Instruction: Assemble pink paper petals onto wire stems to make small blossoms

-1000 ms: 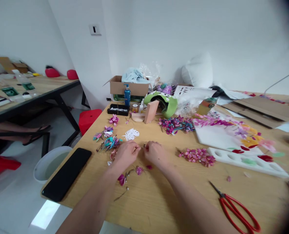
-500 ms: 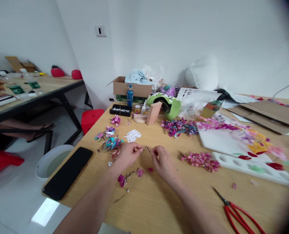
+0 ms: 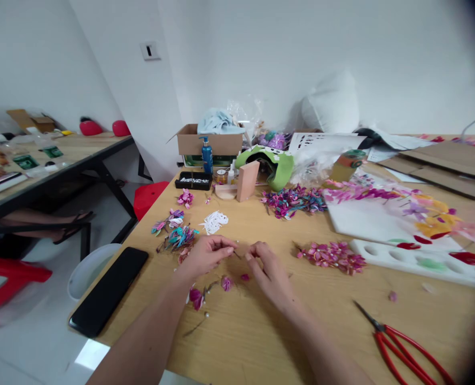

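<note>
Over the middle of the table, my left hand (image 3: 211, 254) pinches a thin dark stem (image 3: 238, 255) between thumb and fingertips. My right hand (image 3: 270, 272) is closed at the stem's other end, its fingers curled together. A small pale dot, perhaps a bead, shows by the left fingertips. Below the hands lie a magenta flower (image 3: 196, 298), a smaller pink flower (image 3: 226, 283) and a pearl-tipped stem (image 3: 206, 315). Close to my left hand are a bunch of turquoise flowers (image 3: 181, 236) and a pile of white strips (image 3: 214, 221).
Red-handled pliers (image 3: 401, 350) lie at the front right. A pink flower bunch (image 3: 333, 256) rests beside a white palette (image 3: 401, 255). A black phone (image 3: 109, 291) lies along the left edge. Farther back stand a wooden block (image 3: 247, 182), a blue pump bottle (image 3: 207, 156) and a cardboard box (image 3: 187, 143).
My hands stay close together, fingers slightly shifted, and the stem between them now points lower. The whole view has tilted a little; the things on the table lie as before.
</note>
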Demonstrator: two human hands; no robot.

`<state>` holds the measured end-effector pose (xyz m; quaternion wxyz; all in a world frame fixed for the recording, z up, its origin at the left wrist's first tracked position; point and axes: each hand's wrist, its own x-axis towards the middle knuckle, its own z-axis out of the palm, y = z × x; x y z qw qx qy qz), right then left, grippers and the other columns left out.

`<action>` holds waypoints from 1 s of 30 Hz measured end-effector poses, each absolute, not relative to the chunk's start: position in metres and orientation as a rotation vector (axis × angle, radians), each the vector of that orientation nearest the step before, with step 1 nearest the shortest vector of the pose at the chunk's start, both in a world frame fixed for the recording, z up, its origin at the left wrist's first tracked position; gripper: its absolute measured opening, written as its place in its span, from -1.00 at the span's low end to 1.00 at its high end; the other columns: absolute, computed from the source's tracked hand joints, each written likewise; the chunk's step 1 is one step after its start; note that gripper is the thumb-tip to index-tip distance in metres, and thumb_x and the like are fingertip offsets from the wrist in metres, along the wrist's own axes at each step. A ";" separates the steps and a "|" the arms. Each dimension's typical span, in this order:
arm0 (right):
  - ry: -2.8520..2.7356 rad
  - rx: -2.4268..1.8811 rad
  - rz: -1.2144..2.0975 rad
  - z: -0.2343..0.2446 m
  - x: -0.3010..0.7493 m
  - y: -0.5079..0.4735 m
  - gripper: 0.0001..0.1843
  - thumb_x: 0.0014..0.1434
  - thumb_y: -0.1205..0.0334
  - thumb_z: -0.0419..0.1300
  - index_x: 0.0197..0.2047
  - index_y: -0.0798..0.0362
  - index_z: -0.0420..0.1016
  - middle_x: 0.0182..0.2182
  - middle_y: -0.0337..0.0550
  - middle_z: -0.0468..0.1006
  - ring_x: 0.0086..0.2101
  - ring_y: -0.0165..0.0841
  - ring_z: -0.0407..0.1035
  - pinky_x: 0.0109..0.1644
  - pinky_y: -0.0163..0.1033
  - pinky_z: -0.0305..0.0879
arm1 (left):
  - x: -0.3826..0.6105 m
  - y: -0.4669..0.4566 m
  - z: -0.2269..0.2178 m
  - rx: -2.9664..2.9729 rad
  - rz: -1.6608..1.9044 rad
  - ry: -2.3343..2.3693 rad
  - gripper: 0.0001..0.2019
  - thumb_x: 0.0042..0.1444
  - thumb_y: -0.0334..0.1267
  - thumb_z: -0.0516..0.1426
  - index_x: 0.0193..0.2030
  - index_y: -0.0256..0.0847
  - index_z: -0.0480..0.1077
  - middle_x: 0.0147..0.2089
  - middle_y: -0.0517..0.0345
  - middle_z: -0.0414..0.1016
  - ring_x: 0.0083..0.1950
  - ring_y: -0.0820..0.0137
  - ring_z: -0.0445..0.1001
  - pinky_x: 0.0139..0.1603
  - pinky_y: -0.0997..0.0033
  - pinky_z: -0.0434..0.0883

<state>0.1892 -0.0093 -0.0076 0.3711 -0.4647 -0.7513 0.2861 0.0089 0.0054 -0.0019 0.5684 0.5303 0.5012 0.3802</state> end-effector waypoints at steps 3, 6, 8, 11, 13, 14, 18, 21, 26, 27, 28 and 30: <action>-1.873 -1.187 0.813 -0.007 0.189 -0.009 -0.83 0.25 0.23 -0.04 -0.30 0.07 0.32 -0.36 -0.12 0.43 -0.29 -0.30 0.31 -0.21 -0.23 0.20 | 0.012 0.003 0.002 1.296 0.879 1.150 -0.74 -0.03 -0.18 0.23 -0.22 -0.30 0.48 -0.57 0.27 0.38 -0.65 0.63 0.10 -0.64 0.58 0.05; -1.886 -1.181 0.810 -0.011 0.187 -0.010 -0.87 0.20 0.27 0.02 -0.30 0.08 0.37 -0.36 -0.12 0.46 -0.28 -0.30 0.32 -0.20 -0.23 0.20 | 0.015 0.001 0.003 1.325 0.854 1.087 -0.73 -0.05 -0.20 0.24 -0.20 -0.28 0.46 -0.35 0.12 0.50 -0.59 0.61 0.22 -0.59 0.57 0.15; -1.894 -1.175 0.770 -0.013 0.186 -0.010 -0.90 0.16 0.32 0.05 -0.34 0.08 0.38 -0.38 -0.13 0.46 -0.29 -0.29 0.32 -0.20 -0.23 0.20 | 0.016 0.001 0.002 1.308 0.844 1.050 -0.71 -0.06 -0.18 0.25 -0.21 -0.29 0.43 -0.30 0.09 0.49 -0.59 0.61 0.25 -0.61 0.58 0.17; -1.892 -1.171 0.741 -0.016 0.184 -0.009 -0.90 0.13 0.35 0.05 -0.38 0.07 0.38 -0.42 -0.15 0.45 -0.32 -0.30 0.32 -0.23 -0.24 0.21 | 0.017 0.001 0.000 1.307 0.829 1.041 -0.74 -0.05 -0.17 0.24 -0.27 -0.31 0.40 -0.42 0.17 0.42 -0.62 0.61 0.24 -0.64 0.59 0.18; -1.891 -1.174 0.740 -0.015 0.185 -0.010 -0.89 0.12 0.36 0.05 -0.41 0.06 0.36 -0.45 -0.17 0.44 -0.34 -0.31 0.32 -0.25 -0.25 0.20 | 0.018 0.001 -0.001 1.356 0.838 1.063 -0.78 -0.05 -0.21 0.23 -0.32 -0.31 0.39 -0.46 0.22 0.37 -0.62 0.62 0.23 -0.63 0.60 0.20; -1.894 -1.177 0.742 -0.015 0.185 -0.010 -0.89 0.11 0.37 0.05 -0.42 0.06 0.35 -0.46 -0.17 0.43 -0.35 -0.32 0.32 -0.26 -0.25 0.20 | 0.018 0.001 -0.001 1.382 0.850 1.072 -0.81 -0.05 -0.23 0.22 -0.35 -0.31 0.39 -0.47 0.23 0.36 -0.61 0.62 0.23 -0.62 0.60 0.21; -1.909 -1.200 0.772 -0.012 0.186 -0.010 -0.89 0.10 0.36 0.04 -0.43 0.06 0.34 -0.46 -0.17 0.43 -0.37 -0.32 0.32 -0.26 -0.25 0.20 | 0.019 0.002 -0.002 1.399 0.912 1.089 -0.87 -0.06 -0.29 0.20 -0.38 -0.30 0.36 -0.47 0.25 0.32 -0.58 0.61 0.24 -0.60 0.61 0.26; -1.902 -1.215 0.798 -0.010 0.187 -0.009 -0.89 0.11 0.34 0.03 -0.42 0.06 0.34 -0.45 -0.16 0.45 -0.37 -0.32 0.33 -0.26 -0.25 0.21 | 0.018 0.001 0.000 1.355 0.928 1.105 -0.85 -0.07 -0.28 0.20 -0.36 -0.28 0.35 -0.51 0.29 0.27 -0.58 0.59 0.23 -0.64 0.61 0.27; -1.901 -1.214 0.800 -0.012 0.189 -0.008 -0.89 0.12 0.33 0.03 -0.40 0.07 0.36 -0.44 -0.16 0.46 -0.37 -0.33 0.34 -0.25 -0.25 0.22 | 0.016 0.001 -0.001 1.386 0.886 1.078 -0.75 -0.01 -0.21 0.18 -0.20 -0.28 0.36 -0.39 0.21 0.35 -0.55 0.58 0.26 -0.61 0.60 0.27; -1.902 -1.211 0.798 -0.012 0.189 -0.008 -0.89 0.12 0.33 0.03 -0.40 0.07 0.36 -0.44 -0.16 0.46 -0.37 -0.33 0.34 -0.26 -0.25 0.22 | 0.016 0.001 -0.002 1.414 0.863 1.074 -0.75 0.01 -0.20 0.18 -0.20 -0.28 0.37 -0.37 0.19 0.37 -0.55 0.59 0.26 -0.60 0.60 0.27; -1.902 -1.209 0.795 -0.013 0.189 -0.008 -0.88 0.13 0.33 0.03 -0.40 0.07 0.36 -0.44 -0.15 0.46 -0.36 -0.33 0.34 -0.25 -0.25 0.22 | 0.016 0.001 -0.003 1.442 0.838 1.077 -0.76 0.03 -0.19 0.16 -0.21 -0.28 0.37 -0.36 0.18 0.38 -0.55 0.59 0.25 -0.60 0.59 0.26; -1.911 -1.207 0.788 -0.013 0.190 -0.008 -0.88 0.14 0.33 0.02 -0.39 0.07 0.35 -0.43 -0.15 0.46 -0.36 -0.32 0.34 -0.25 -0.25 0.22 | 0.016 0.001 -0.004 1.478 0.811 1.102 -0.79 0.06 -0.17 0.14 -0.27 -0.29 0.37 -0.38 0.20 0.35 -0.58 0.61 0.21 -0.61 0.59 0.22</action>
